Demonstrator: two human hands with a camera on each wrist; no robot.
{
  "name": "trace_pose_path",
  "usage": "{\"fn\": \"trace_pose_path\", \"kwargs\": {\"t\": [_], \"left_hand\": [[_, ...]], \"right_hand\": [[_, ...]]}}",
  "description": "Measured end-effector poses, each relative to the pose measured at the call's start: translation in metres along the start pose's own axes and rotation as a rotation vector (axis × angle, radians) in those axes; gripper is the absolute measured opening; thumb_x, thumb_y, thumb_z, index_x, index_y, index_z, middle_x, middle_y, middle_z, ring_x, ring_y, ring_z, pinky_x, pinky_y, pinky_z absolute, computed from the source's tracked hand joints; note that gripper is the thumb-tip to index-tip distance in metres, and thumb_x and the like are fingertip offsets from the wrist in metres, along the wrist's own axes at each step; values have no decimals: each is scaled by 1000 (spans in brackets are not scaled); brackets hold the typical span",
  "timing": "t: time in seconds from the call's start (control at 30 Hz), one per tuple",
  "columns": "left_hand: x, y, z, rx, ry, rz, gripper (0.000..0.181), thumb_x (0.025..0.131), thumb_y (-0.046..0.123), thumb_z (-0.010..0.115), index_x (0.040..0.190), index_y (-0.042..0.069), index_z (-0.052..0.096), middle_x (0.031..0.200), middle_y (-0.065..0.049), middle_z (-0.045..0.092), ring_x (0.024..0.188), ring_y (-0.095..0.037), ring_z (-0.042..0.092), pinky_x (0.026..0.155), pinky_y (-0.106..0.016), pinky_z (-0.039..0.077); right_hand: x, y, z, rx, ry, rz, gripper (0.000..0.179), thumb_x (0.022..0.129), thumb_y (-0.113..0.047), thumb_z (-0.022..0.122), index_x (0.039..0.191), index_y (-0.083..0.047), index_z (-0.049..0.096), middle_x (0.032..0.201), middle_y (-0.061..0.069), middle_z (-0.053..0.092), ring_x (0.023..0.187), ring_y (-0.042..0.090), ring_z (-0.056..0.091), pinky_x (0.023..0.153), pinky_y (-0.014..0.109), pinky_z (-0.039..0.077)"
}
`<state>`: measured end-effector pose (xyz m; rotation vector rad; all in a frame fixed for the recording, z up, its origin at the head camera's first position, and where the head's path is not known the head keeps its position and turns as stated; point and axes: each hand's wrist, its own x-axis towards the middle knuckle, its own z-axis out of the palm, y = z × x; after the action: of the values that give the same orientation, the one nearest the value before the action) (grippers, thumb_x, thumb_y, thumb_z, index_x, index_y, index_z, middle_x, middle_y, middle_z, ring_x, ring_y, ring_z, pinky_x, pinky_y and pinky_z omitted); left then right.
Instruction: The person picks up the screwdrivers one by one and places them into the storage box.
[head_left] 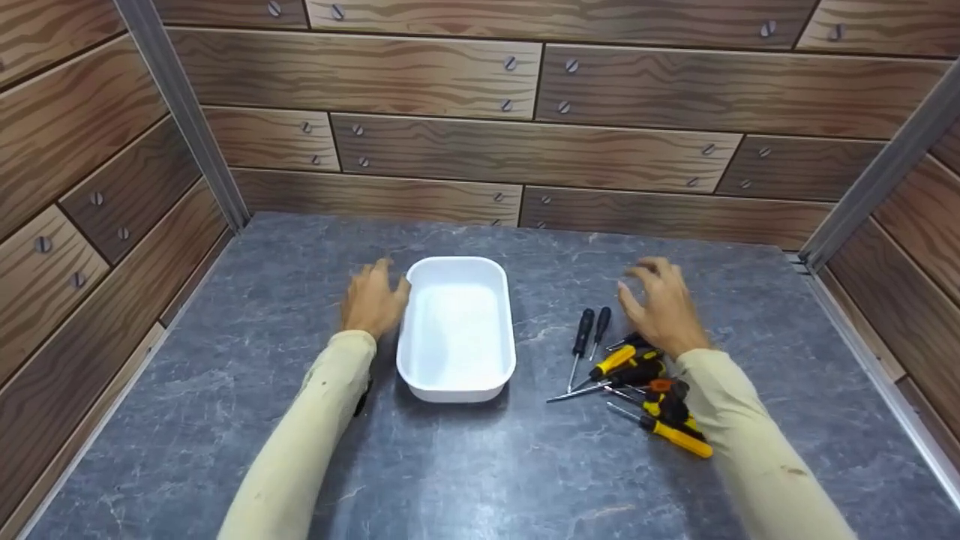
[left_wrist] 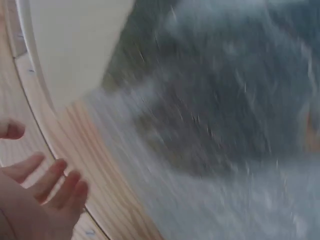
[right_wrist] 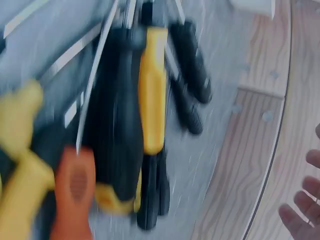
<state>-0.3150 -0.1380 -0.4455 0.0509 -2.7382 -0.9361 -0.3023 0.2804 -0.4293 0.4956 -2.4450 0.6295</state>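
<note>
A white rectangular tray (head_left: 456, 330) with rounded corners stands on the grey table with nothing in it. My left hand (head_left: 373, 300) is at its left side, thumb by the rim; whether it touches, I cannot tell. In the left wrist view that hand (left_wrist: 47, 200) has loosely bent fingers and holds nothing. My right hand (head_left: 661, 306) hovers over the far end of a screwdriver pile, fingers spread and gripping nothing. Yellow screwdrivers (head_left: 681, 439), black screwdrivers (head_left: 583, 334) and an orange-handled screwdriver (right_wrist: 75, 185) lie there, partly overlapping. My right forearm hides some of them.
The grey marbled table (head_left: 187, 405) is bounded by wood-patterned panels (head_left: 435, 142) at the back and both sides. Metal posts (head_left: 187, 112) stand at the back corners. Between tray and screwdrivers runs a strip of bare tabletop.
</note>
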Motion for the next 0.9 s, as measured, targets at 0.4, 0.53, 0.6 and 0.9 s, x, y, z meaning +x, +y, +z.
{"fn": "trace_pose_path", "kwargs": {"t": [0.4,0.53,0.6,0.9], "left_hand": [[-49,19,18,-242,-164,-81,69,101,26,55,155,-7,29,154,-30,38,144,-43,35,121,-51,26],[-64,19,29,-294,-134,-50,63,101,12,50,155,-10,25,154,-32,38,144,-42,36,121,-49,27],[-71,20,34,-319,-122,-24,62,100,4,45,156,-11,22,154,-33,36,144,-42,35,121,-48,27],[-92,27,43,-332,-146,0,62,99,-3,36,158,-9,15,160,-28,28,148,-37,28,122,-47,23]], "right_hand": [[-32,-42,13,313,-58,168,16,92,0,70,105,7,73,96,16,73,87,30,69,78,43,60],[-43,-56,19,369,-93,217,17,93,-3,70,108,5,73,99,13,74,90,27,68,79,32,58],[-48,-63,24,410,-113,238,18,93,-3,71,110,4,73,100,12,74,91,25,68,80,30,58],[-61,-94,50,628,-182,364,31,97,-4,67,125,9,65,121,26,67,108,35,68,93,40,57]]}}
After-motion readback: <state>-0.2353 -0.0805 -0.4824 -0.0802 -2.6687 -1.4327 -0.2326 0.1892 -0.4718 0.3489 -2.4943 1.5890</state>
